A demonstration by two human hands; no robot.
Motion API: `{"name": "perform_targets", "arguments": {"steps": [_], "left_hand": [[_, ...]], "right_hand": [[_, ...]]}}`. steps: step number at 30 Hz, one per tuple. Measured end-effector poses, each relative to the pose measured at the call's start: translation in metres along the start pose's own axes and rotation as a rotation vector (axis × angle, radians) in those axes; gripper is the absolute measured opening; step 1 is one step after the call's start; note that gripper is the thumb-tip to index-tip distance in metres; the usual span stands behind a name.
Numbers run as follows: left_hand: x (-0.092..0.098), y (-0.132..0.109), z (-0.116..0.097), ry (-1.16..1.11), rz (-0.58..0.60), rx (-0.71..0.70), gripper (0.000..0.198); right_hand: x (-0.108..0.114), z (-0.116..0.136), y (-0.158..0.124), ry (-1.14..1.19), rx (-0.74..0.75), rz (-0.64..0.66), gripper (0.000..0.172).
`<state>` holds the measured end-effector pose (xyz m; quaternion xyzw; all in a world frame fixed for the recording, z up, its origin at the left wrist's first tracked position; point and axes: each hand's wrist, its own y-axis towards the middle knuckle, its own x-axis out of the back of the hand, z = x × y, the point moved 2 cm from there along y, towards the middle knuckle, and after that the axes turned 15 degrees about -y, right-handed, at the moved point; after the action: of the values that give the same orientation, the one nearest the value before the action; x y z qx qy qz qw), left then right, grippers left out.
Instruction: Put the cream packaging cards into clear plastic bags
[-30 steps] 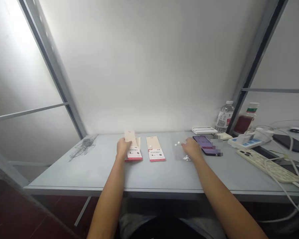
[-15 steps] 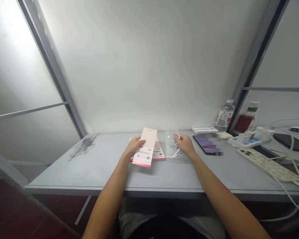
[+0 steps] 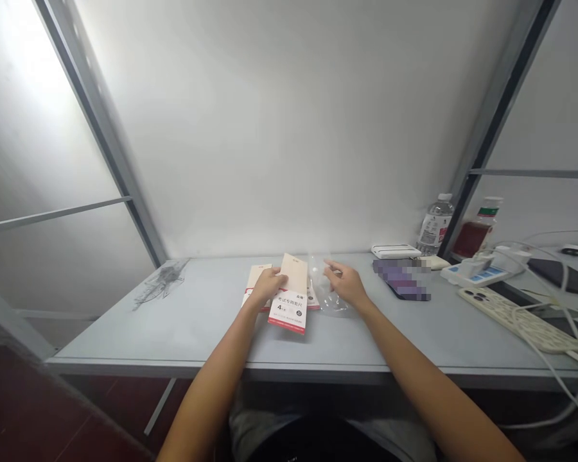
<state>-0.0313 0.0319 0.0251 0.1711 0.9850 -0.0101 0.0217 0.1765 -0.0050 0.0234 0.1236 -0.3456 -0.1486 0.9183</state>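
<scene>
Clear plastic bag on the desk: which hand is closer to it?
Right. The right hand is over the right side of the clear plastic bag; the left hand is farther left, holding a paper packet beside the bag.

A white wall (image 3: 289, 128) rises behind the long grey table (image 3: 125, 343), meeting its back edge. Dark metal uprights lean in on either side: the left upright (image 3: 97, 144) reaches the table's back left corner, and the right upright (image 3: 498, 122) stands near the back right. A thin crossbar (image 3: 52, 215) runs from the left upright across the pale side panel (image 3: 38, 269). Bright light (image 3: 24, 58) washes the panel's upper part. Below the table's front edge lies a dark red floor (image 3: 29, 404), crossed by a slanting metal table leg (image 3: 160, 405).
</scene>
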Motion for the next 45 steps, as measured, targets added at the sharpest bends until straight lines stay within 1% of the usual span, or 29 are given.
{"name": "perform_targets", "arguments": {"steps": [4,6,11,14,18,24,31,33,36,39,42,45], "left_hand": [[-0.005,-0.01,-0.014,-0.111,0.094,-0.124,0.041],[-0.008,-0.016,-0.019,-0.141,0.146,-0.151,0.043],[-0.016,-0.023,-0.016,-0.03,0.281,-0.028,0.044],[-0.019,-0.025,-0.014,0.039,0.293,0.015,0.041],[-0.024,-0.029,-0.017,0.089,0.314,0.006,0.042],[-0.022,-0.028,-0.019,0.182,0.237,-0.041,0.046],[-0.017,-0.02,-0.012,0.234,0.209,-0.091,0.049],[-0.015,-0.018,-0.01,0.236,0.193,-0.113,0.05],[-0.013,-0.013,-0.007,0.242,0.115,-0.152,0.047],[-0.009,-0.008,-0.005,0.263,0.018,-0.175,0.042],[-0.006,-0.005,-0.004,0.29,-0.027,-0.189,0.04],[-0.006,-0.006,-0.004,0.312,-0.025,-0.215,0.041]], "right_hand": [[-0.002,-0.002,0.002,0.015,0.059,-0.067,0.045],[-0.002,-0.004,0.003,0.006,0.063,-0.111,0.045],[0.001,-0.006,0.004,-0.043,0.024,-0.185,0.046],[0.003,-0.006,0.004,-0.038,0.009,-0.222,0.047],[0.003,-0.009,0.006,0.027,0.038,-0.304,0.045],[0.002,-0.01,0.007,0.049,0.09,-0.37,0.042],[0.003,-0.006,0.005,0.122,0.085,-0.323,0.045],[0.004,-0.005,0.004,0.167,0.071,-0.286,0.046],[0.004,-0.004,0.005,0.292,0.029,-0.226,0.047],[0.005,-0.005,0.008,0.414,-0.001,-0.213,0.046],[0.004,-0.009,0.011,0.554,-0.037,-0.202,0.036],[0.002,-0.012,0.014,0.78,-0.063,-0.134,0.025]]}}
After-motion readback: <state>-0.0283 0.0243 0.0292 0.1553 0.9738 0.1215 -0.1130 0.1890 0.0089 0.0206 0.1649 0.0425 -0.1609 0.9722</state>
